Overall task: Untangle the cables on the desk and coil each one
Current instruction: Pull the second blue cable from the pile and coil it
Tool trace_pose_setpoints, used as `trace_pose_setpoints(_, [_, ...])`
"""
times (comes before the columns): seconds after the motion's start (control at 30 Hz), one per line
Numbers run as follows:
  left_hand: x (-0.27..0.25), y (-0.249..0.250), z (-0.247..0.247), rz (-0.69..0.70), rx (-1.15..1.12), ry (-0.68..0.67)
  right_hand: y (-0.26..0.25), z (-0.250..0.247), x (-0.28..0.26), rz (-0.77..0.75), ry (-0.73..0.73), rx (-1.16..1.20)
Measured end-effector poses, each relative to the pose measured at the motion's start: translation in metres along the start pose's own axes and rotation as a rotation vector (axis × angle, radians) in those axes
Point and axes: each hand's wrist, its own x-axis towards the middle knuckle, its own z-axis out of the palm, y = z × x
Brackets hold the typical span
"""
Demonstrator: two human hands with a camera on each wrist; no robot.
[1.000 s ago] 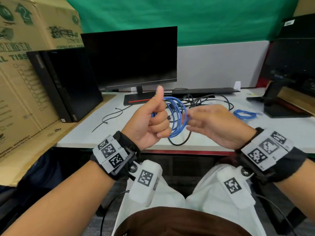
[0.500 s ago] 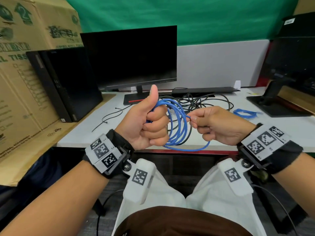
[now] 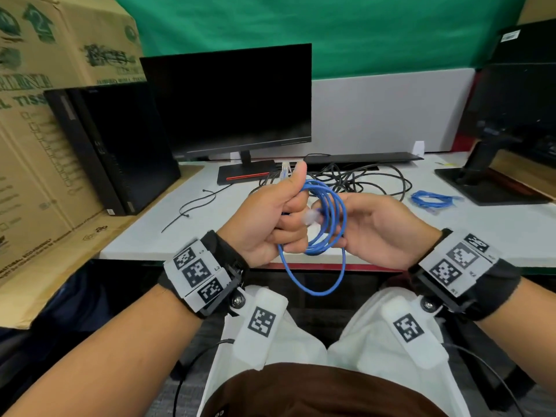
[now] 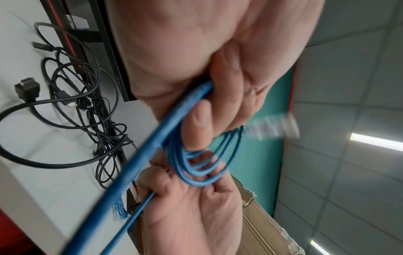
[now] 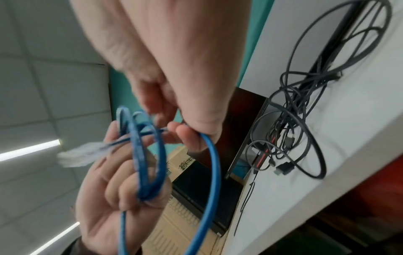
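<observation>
Since half a second ago the lowest loop of the blue network cable [image 3: 313,266] has dropped longer below the desk edge, and the right hand [image 3: 376,227] has shifted from pinching near the top of the coil to its lower side.

From the head view, the left hand [image 3: 270,218] is fisted round the coil with thumb upright, one clear plug above it; a second blurred plug shows between the hands. The right hand's fingers curl against the loops. On the white desk [image 3: 496,233] lie one tangle of black cables [image 3: 355,176], one small coiled blue cable [image 3: 433,200] and one thin black cable [image 3: 192,206]. Two monitors stand there; the cardboard box [image 3: 30,130] reads "TISS".

Left wrist view: the left hand's fingers [image 4: 229,89] clamp the blue strands.

Right wrist view: the right hand's thumb and fingertip [image 5: 191,139] pinch one blue strand.
</observation>
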Motion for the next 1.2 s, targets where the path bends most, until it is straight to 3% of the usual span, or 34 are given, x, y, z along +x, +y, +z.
trace_pose_setpoints(0.07, [0.002, 0.0, 0.002, -0.008, 0.041, 0.089, -0.002, 0.0, 0.0, -0.02, 0.025, 0.138])
trace_pose_setpoints(0.17, [0.004, -0.001, 0.003, -0.033, 0.027, 0.175, 0.004, 0.009, 0.001, -0.109, 0.114, -0.106])
trace_pose_setpoints(0.23, [0.006, -0.002, 0.004, -0.057, 0.016, 0.165, 0.01, 0.016, 0.0, -0.221, 0.189, -0.472])
trace_pose_setpoints(0.3, [0.006, -0.002, 0.002, -0.096, -0.021, 0.13, 0.016, 0.017, 0.0, -0.368, 0.19, -0.667])
trace_pose_setpoints(0.5, [0.004, 0.003, 0.001, -0.21, -0.106, 0.079, 0.02, 0.013, 0.001, -0.628, 0.28, -0.869])
trace_pose_setpoints(0.63, [0.006, 0.001, 0.003, -0.202, -0.131, 0.08, 0.022, 0.011, 0.003, -0.692, 0.371, -0.91])
trace_pose_setpoints(0.77, [0.008, -0.006, 0.002, -0.205, -0.127, 0.116, 0.017, 0.015, 0.005, -0.644, 0.45, -0.785])
trace_pose_setpoints(0.93, [0.007, -0.021, -0.004, -0.234, 0.013, 0.171, -0.035, 0.005, 0.002, -0.661, 0.598, -0.232])
trace_pose_setpoints(1.0, [0.006, -0.02, -0.005, -0.222, -0.017, 0.127, -0.052, -0.014, 0.0, -0.615, 0.671, -0.186])
trace_pose_setpoints(1.1, [0.005, -0.008, -0.002, -0.165, 0.019, -0.072, -0.044, -0.034, -0.001, -0.471, 0.763, -0.593])
trace_pose_setpoints(1.2, [-0.002, -0.004, 0.002, -0.151, 0.086, -0.223, -0.025, -0.03, 0.0, -0.256, 0.501, -1.026])
